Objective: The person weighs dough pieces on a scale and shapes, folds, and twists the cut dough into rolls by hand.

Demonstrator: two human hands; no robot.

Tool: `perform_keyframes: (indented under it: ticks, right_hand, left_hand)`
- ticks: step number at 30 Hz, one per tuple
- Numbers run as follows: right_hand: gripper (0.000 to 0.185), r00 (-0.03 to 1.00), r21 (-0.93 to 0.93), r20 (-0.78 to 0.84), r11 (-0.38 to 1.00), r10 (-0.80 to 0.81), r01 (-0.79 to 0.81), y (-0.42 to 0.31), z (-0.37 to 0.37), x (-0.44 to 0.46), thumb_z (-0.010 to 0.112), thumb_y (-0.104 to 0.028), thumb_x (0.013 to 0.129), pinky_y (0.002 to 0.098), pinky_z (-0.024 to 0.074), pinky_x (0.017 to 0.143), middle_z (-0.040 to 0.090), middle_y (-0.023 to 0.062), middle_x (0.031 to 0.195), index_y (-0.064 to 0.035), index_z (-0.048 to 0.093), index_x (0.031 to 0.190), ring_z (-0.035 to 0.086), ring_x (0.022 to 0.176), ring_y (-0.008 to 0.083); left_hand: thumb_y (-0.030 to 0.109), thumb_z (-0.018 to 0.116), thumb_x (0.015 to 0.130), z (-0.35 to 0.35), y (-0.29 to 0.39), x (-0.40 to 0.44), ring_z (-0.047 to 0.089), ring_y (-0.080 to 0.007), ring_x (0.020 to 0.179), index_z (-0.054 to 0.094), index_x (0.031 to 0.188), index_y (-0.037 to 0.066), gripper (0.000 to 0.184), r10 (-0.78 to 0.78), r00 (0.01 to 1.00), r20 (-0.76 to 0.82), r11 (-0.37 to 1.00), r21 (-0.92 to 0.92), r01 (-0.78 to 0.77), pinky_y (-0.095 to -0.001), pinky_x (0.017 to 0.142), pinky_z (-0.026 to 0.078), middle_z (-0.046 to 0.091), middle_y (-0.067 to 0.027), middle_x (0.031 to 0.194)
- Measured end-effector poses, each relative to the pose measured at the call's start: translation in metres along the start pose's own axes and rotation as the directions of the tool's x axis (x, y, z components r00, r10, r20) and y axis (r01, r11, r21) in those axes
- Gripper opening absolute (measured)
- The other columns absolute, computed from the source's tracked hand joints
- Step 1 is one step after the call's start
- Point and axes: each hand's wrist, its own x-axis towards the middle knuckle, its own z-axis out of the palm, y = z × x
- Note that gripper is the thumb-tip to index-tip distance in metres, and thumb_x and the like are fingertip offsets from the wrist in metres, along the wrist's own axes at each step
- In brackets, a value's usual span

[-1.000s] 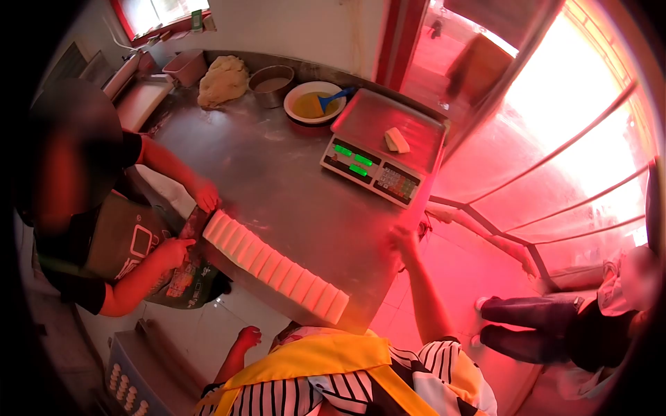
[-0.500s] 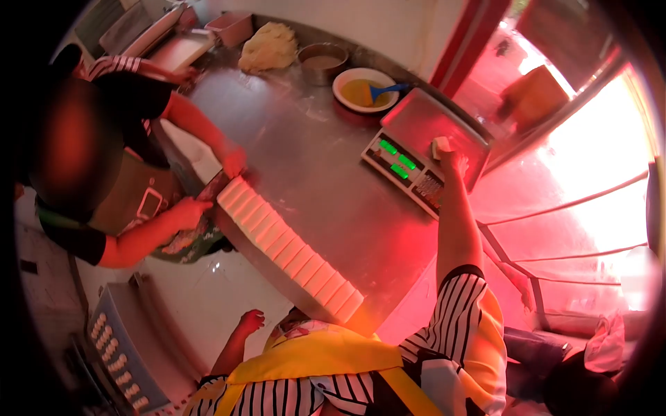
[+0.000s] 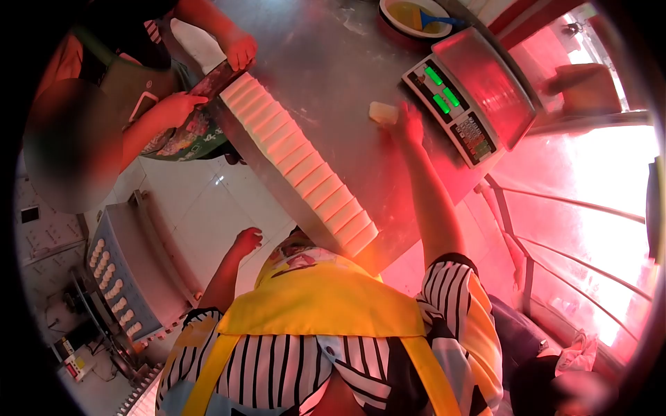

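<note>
My right hand (image 3: 408, 123) is closed on a small pale dough piece (image 3: 383, 113) over the steel table (image 3: 326, 76), left of the digital scale (image 3: 454, 97). Nothing lies on the scale's plate, and its green displays are lit. A long row of sliced dough (image 3: 298, 163) runs along the table's near edge. My left hand (image 3: 248, 239) hangs beside the table edge, away from the dough, its fingers slightly curled and apart, holding nothing. At the row's far end, a co-worker's hands (image 3: 239, 50) hold a wide blade (image 3: 216, 80) against the dough.
A bowl of yellow liquid (image 3: 409, 17) with a blue brush (image 3: 437, 19) stands at the back. On the lower left is a blue-grey tray (image 3: 118, 277) with small dough pieces. Another person (image 3: 548, 385) is at the lower right.
My right hand has reached the scale, taken hold of the dough piece there and brought it left over the table. The view has shifted. My left hand still hangs beside the table.
</note>
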Motion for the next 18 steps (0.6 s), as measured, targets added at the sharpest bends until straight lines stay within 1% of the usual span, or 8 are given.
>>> perform_keyframes:
  ticks: [3, 4, 6, 8, 9, 12, 16, 18]
  right_hand:
    - [0.038, 0.997, -0.051, -0.029, 0.997, -0.067, 0.065, -0.012, -0.033, -0.041, 0.067, -0.031, 0.075, 0.0377, 0.0517, 0.068, 0.061, 0.0136, 0.084, -0.0015, 0.058, 0.097, 0.062, 0.077, 0.0267]
    - [0.033, 0.851, 0.516, 0.405, 0.686, 0.334, -0.514, -0.004, -0.035, -0.073, 0.07, -0.028, 0.072, 0.0381, 0.0501, 0.071, 0.058, 0.0128, 0.086, -0.0025, 0.057, 0.089, 0.059, 0.082, 0.0277]
    - [0.035, 0.455, 0.342, 0.86, 0.401, 0.23, -0.85, -0.013, -0.057, -0.128, 0.074, -0.027, 0.067, 0.0376, 0.0473, 0.074, 0.055, 0.0117, 0.087, -0.0038, 0.058, 0.087, 0.055, 0.088, 0.0291]
    - [0.043, 0.631, 0.195, 0.76, 0.87, 0.158, -0.453, -0.049, -0.08, -0.175, 0.077, -0.027, 0.062, 0.037, 0.0458, 0.074, 0.054, 0.0111, 0.086, -0.0031, 0.057, 0.091, 0.053, 0.088, 0.0301]
    - [0.044, 0.781, 0.258, 0.62, 0.921, 0.075, -0.293, -0.057, -0.082, -0.198, 0.079, -0.026, 0.059, 0.0373, 0.0455, 0.073, 0.052, 0.0108, 0.086, -0.0022, 0.056, 0.089, 0.052, 0.086, 0.0305]
    - [0.052, 0.895, 0.295, 0.427, 0.915, 0.13, -0.274, -0.083, -0.085, -0.225, 0.082, -0.027, 0.055, 0.0392, 0.0446, 0.076, 0.049, 0.0123, 0.097, -0.0009, 0.053, 0.089, 0.049, 0.094, 0.0319]
    - [0.068, 0.879, 0.29, 0.457, 0.91, 0.14, -0.296, -0.096, -0.098, -0.24, 0.082, -0.016, 0.053, 0.0419, 0.0448, 0.077, 0.052, 0.0145, 0.1, -0.0033, 0.043, 0.107, 0.049, 0.096, 0.0342]
    - [0.065, 0.792, 0.395, 0.575, 0.779, 0.205, -0.488, -0.087, -0.09, -0.245, 0.081, -0.013, 0.054, 0.0429, 0.0446, 0.078, 0.055, 0.0141, 0.096, -0.0032, 0.043, 0.106, 0.051, 0.093, 0.035]
  left_hand:
    - [0.017, 0.062, 0.082, -0.005, 0.001, 0.002, 0.064, -0.017, 0.068, 0.058, 0.107, 0.007, 0.027, 0.065, 0.998, 0.018, 0.991, -0.122, -0.062, -0.0285, 0.052, 0.047, 0.065, -0.0069, 0.081]
    - [0.018, 0.062, 0.082, -0.005, 0.002, 0.0, 0.064, -0.0173, 0.07, 0.058, 0.107, 0.007, 0.028, 0.041, 0.999, 0.028, 0.991, -0.132, -0.037, -0.0289, 0.053, 0.047, 0.064, -0.0067, 0.083]
    - [0.018, 0.062, 0.081, -0.005, -0.004, -0.001, 0.064, -0.0174, 0.069, 0.058, 0.107, 0.006, 0.029, -0.018, 1.0, 0.025, 0.999, -0.04, 0.019, -0.0289, 0.053, 0.047, 0.064, -0.0073, 0.083]
    - [0.018, 0.063, 0.081, -0.002, -0.005, 0.001, 0.064, -0.0179, 0.069, 0.058, 0.108, 0.006, 0.03, -0.076, 0.997, -0.006, 0.991, 0.113, 0.076, -0.0289, 0.054, 0.047, 0.064, -0.0083, 0.084]
    - [0.018, 0.063, 0.081, -0.001, -0.004, 0.002, 0.064, -0.018, 0.069, 0.058, 0.108, 0.006, 0.03, -0.085, 0.996, 0.003, 0.989, 0.124, 0.084, -0.0289, 0.054, 0.048, 0.064, -0.0085, 0.084]
    - [0.018, 0.062, 0.081, 0.001, 0.001, 0.003, 0.064, -0.0182, 0.069, 0.058, 0.108, 0.007, 0.03, -0.086, 0.996, 0.026, 0.989, 0.122, 0.083, -0.0288, 0.054, 0.048, 0.064, -0.009, 0.084]
    - [0.018, 0.062, 0.081, 0.001, 0.018, 0.005, 0.064, -0.0179, 0.069, 0.057, 0.109, 0.006, 0.03, 0.009, 0.999, 0.037, 0.999, 0.033, -0.011, -0.0287, 0.055, 0.048, 0.064, -0.0088, 0.084]
    - [0.018, 0.061, 0.082, 0.002, 0.025, 0.004, 0.064, -0.0176, 0.069, 0.057, 0.109, 0.006, 0.03, 0.038, 0.999, 0.033, 0.999, 0.036, -0.039, -0.0287, 0.055, 0.048, 0.064, -0.0084, 0.084]
